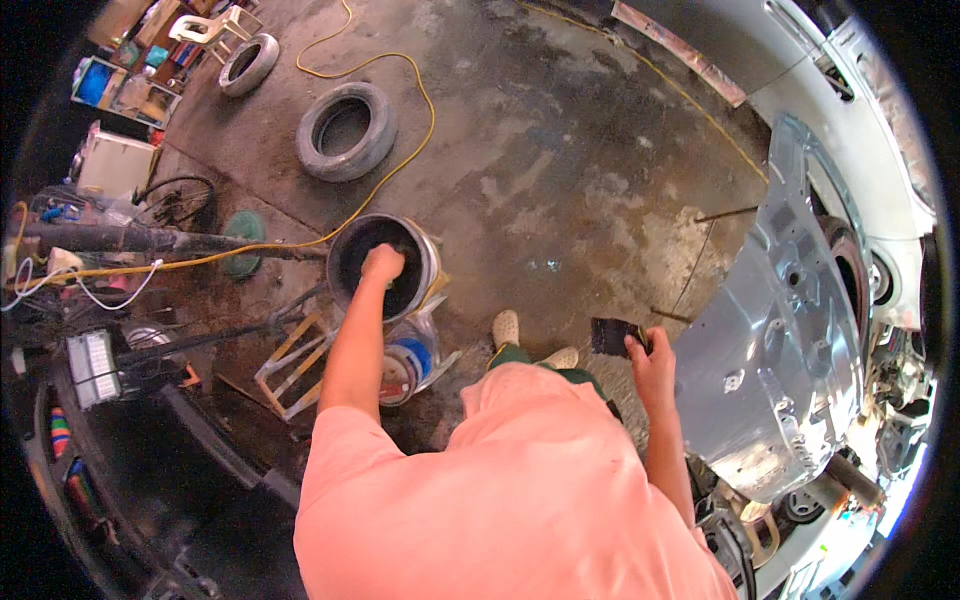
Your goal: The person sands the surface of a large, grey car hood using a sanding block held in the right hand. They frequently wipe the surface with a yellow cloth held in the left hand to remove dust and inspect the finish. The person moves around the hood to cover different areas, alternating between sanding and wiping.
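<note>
Presently, the left hand is down in the mouth of a large bucket, fingers bent and fingertips hidden; cannot tell whether it grips anything there. The bucket's interior is dark; contents not readable.

Right hand: closed on one edge of a dark sheet, thumb and fingers pinching it. The sheet is held out to the left of that hand, near the grey metal panel and apart from the bucket.

Panel: stands on the person's right, holes in its face, beside a white car.

Below the bucket in view: a smaller container with a blue patch.

Floor: concrete, dark and stained. On it, beyond the bucket, a large tyre and a smaller one farther off. A yellow cord curves past the large tyre and the bucket.
</note>
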Available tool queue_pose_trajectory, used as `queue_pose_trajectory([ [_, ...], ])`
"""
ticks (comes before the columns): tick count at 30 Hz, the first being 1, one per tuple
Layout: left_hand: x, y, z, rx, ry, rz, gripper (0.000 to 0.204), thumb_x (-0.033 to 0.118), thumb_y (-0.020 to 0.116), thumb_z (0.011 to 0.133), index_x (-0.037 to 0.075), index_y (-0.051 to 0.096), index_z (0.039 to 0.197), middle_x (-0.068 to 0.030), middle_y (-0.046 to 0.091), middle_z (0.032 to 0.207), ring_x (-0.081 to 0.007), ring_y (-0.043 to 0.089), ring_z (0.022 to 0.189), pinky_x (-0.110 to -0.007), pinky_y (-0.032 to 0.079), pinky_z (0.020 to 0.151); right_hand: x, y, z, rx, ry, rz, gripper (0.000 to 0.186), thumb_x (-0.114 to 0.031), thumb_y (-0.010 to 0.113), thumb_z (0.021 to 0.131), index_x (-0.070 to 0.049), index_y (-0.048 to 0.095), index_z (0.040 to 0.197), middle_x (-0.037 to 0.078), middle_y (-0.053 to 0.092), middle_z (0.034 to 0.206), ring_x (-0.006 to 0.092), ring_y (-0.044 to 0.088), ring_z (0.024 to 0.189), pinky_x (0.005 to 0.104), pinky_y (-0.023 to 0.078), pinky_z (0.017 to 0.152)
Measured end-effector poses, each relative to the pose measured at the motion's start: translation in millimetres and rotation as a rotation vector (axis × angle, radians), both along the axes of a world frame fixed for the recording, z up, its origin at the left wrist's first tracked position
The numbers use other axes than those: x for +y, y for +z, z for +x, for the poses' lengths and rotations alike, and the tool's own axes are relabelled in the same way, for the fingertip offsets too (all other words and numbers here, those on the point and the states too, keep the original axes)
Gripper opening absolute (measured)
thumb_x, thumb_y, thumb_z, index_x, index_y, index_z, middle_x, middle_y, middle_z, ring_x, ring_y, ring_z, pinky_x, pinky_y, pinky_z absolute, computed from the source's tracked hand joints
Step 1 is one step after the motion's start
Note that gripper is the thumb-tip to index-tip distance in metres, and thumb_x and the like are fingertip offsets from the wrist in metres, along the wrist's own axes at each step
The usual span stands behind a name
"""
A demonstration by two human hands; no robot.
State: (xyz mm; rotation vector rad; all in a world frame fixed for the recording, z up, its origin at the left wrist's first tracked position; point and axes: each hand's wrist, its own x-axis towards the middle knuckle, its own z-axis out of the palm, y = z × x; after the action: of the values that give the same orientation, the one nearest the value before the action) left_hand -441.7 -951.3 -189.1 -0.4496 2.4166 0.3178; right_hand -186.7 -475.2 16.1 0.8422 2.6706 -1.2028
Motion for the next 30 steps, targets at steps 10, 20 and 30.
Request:
queue_pose_trajectory([
  [10, -51, 157, 67, 0.469, 0.777, 1.030, 0.055, 0.058, 0.064, 0.101, 0.009, 0.071, 0.127, -0.0103, 0.074, 0.121, -0.0254, 0.070, 0.110, -0.045, 0.054, 0.094, 19, -19, 10, 0.025, -0.061, -0.438, 0.023, -0.015, 0.073, 0.099, -0.002, 0.054, 0.099, 0.006, 0.062, 0.080, 0.0122, 0.059, 0.064, 0.0310, 0.048, 0.056],
  [20, -78, 87, 74, 0.608, 1.074, 1.242, 0.032, 0.021, 0.065, 0.094, 0.005, 0.071, 0.122, -0.0137, 0.071, 0.120, -0.0327, 0.072, 0.107, -0.049, 0.060, 0.093, 48, -55, 42, 0.015, -0.260, -0.902, 0.026, -0.004, 0.067, 0.093, 0.000, 0.053, 0.115, 0.013, 0.066, 0.098, 0.0198, 0.072, 0.072, 0.0360, 0.062, 0.060],
  [30, -71, 48, 32, 0.593, 0.681, 0.593, 0.050, 0.041, 0.048, 0.111, -0.006, 0.059, 0.123, -0.0197, 0.068, 0.118, -0.0296, 0.070, 0.101, -0.044, 0.056, 0.084, -82, -35, -50, 0.141, 0.832, -0.264, 0.075, 0.012, 0.058, 0.081, -0.014, 0.056, 0.151, 0.023, 0.035, 0.166, 0.0438, 0.048, 0.145, 0.0457, 0.042, 0.121],
])
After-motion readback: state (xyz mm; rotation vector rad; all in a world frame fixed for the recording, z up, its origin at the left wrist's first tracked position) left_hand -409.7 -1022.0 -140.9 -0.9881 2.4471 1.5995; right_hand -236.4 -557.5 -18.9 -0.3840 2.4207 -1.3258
